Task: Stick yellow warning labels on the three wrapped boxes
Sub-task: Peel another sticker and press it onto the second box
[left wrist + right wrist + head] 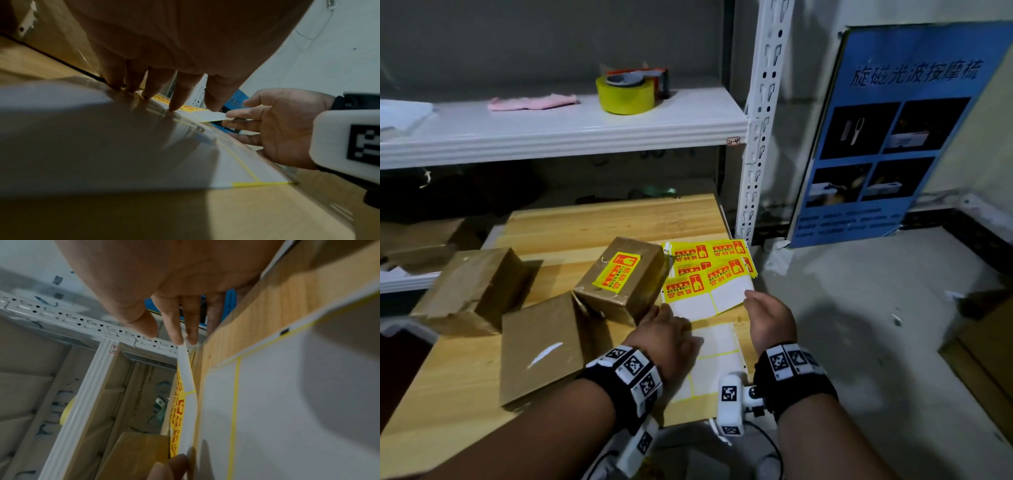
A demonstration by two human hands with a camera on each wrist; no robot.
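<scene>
Three brown wrapped boxes lie on the wooden table (pixel 599 219). The right box (pixel 635 291) carries a yellow warning label (pixel 617 269); the left box (pixel 472 287) and the flat front box (pixel 537 346) show no label. A label sheet (pixel 705 270) with several yellow labels and bare white backing lies right of the boxes. My left hand (pixel 664 325) presses straight fingers (pixel 176 97) flat on the backing. My right hand (pixel 760 305) pinches the sheet's near right corner (pixel 213 116) between two fingers (pixel 176 334) and lifts it slightly.
A second, empty backing sheet (pixel 719 342) lies by the table's right front edge. On the white shelf (pixel 571 126) above sit a yellow tape roll in its dispenser (pixel 628 92) and a pink cloth (pixel 534 102). A blue poster (pixel 887 137) leans at right over bare floor.
</scene>
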